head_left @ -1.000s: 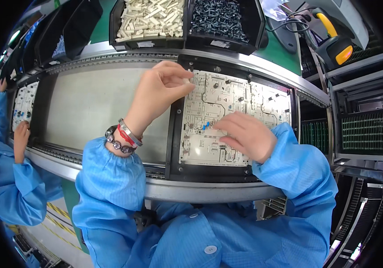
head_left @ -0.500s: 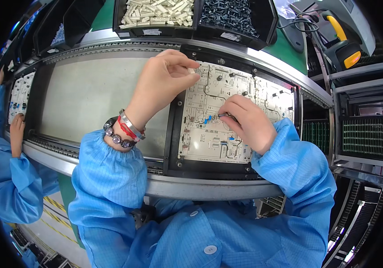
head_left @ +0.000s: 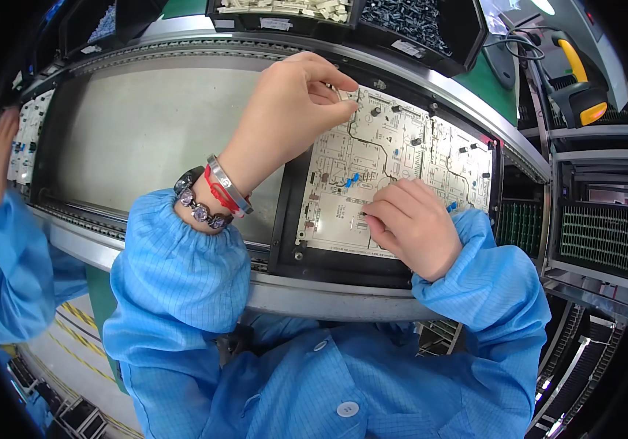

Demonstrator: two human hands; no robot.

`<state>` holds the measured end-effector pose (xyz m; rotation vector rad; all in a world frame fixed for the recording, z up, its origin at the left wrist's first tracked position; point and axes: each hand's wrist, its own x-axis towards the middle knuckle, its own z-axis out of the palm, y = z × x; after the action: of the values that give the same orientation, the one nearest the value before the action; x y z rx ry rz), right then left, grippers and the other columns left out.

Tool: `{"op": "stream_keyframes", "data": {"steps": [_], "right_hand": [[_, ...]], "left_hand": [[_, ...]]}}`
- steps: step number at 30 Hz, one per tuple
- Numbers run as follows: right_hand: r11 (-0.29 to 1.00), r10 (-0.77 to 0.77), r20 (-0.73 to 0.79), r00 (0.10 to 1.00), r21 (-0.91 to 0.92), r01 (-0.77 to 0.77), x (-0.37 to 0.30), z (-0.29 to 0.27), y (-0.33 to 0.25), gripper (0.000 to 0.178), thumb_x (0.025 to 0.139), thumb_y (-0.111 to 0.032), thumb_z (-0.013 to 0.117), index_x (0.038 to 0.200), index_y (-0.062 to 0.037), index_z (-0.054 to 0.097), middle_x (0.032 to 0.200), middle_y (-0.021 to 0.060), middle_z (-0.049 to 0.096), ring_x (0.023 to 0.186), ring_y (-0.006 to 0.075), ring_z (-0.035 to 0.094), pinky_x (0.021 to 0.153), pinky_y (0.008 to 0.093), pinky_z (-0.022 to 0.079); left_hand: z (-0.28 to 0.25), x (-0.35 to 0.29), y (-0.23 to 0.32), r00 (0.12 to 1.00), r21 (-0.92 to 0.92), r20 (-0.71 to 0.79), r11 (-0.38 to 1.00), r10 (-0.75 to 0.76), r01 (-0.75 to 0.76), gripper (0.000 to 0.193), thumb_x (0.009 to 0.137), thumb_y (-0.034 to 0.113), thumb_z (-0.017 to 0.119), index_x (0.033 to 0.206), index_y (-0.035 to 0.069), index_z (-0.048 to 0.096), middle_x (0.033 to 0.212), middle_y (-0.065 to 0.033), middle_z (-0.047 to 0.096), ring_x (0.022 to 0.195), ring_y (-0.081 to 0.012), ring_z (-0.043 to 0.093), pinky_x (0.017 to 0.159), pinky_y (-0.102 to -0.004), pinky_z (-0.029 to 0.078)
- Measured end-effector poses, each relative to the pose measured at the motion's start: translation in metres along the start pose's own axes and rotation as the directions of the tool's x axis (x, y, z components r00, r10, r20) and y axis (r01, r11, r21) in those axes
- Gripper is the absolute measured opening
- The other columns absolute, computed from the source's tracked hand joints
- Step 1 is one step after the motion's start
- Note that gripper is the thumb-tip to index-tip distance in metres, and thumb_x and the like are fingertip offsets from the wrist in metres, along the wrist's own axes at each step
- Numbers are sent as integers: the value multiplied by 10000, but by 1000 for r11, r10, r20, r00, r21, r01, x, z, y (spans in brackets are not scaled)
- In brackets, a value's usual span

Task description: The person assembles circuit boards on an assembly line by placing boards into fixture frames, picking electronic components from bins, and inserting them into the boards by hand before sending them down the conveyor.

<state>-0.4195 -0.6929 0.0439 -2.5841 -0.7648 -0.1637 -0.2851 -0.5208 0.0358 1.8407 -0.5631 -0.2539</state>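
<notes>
A pale printed circuit board (head_left: 332,164) lies in a black frame (head_left: 285,219), with black cylindrical parts and blue parts standing on it. Over its upper left corner my left hand (head_left: 292,102) is closed in a pinch, wearing bracelets at the wrist. A small whitish part shows faintly between thumb and fingers, mostly hidden. My right hand (head_left: 416,223) is low over the board's lower middle, thumb and forefinger pinched. At their tips a small dark part (head_left: 364,213) barely shows; its kind is unclear. Two blue parts (head_left: 353,180) sit to the upper left of those fingertips.
Beyond the rail stand a black bin of white pieces (head_left: 285,7) and a bin of small dark pieces (head_left: 402,25). A yellow and black handheld scanner (head_left: 581,84) is at the far right. A bare metal plate (head_left: 153,139) lies left. Another person's blurred arm (head_left: 3,161) is at far left.
My right hand has moved nearer to me over the board, still pinched. My left hand stays at the board's upper left corner. The view has shifted, and the other person's hand has moved away from me.
</notes>
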Motion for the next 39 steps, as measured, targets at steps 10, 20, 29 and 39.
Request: {"op": "stream_keyframes", "data": {"steps": [10, 20, 29, 39], "right_hand": [[976, 88, 40, 995, -204, -78, 1, -5, -16, 208, 663, -78, 717, 830, -38, 600, 821, 74, 561, 780, 255, 547, 687, 343, 435], [993, 109, 27, 994, 53, -110, -20, -10, 6, 191, 689, -74, 710, 849, -52, 607, 871, 77, 562, 836, 273, 525, 753, 362, 419], [921, 324, -314, 892, 320, -221, -49, -67, 39, 165, 678, 71, 627, 800, -9, 550, 854, 112, 589, 796, 208, 570, 736, 301, 450], [764, 607, -398, 688, 532, -366, -109, -67, 88, 138, 746, 78, 627, 820, 1, 539, 907, 84, 582, 875, 145, 546, 822, 251, 405]], "left_hand": [[6, -1, 7, 1000, -44, 1, 999, 15, -15, 172, 779, 10, 661, 941, -47, 661, 1013, -20, 546, 772, -46, 596, 715, -165, 504], [15, -1, 8, 999, -125, 33, 992, 32, -27, 223, 706, 11, 664, 925, -21, 630, 880, -53, 630, 724, -103, 641, 674, -219, 509], [48, -10, 25, 939, 158, 184, 934, 291, -320, 386, 674, 40, 720, 1040, 52, 594, 860, -83, 635, 793, -207, 608, 709, -310, 489], [87, 6, 42, 818, 349, 490, 791, 302, -501, 465, 667, 2, 669, 1114, 53, 552, 845, -106, 599, 850, -298, 561, 750, -379, 471]]}}
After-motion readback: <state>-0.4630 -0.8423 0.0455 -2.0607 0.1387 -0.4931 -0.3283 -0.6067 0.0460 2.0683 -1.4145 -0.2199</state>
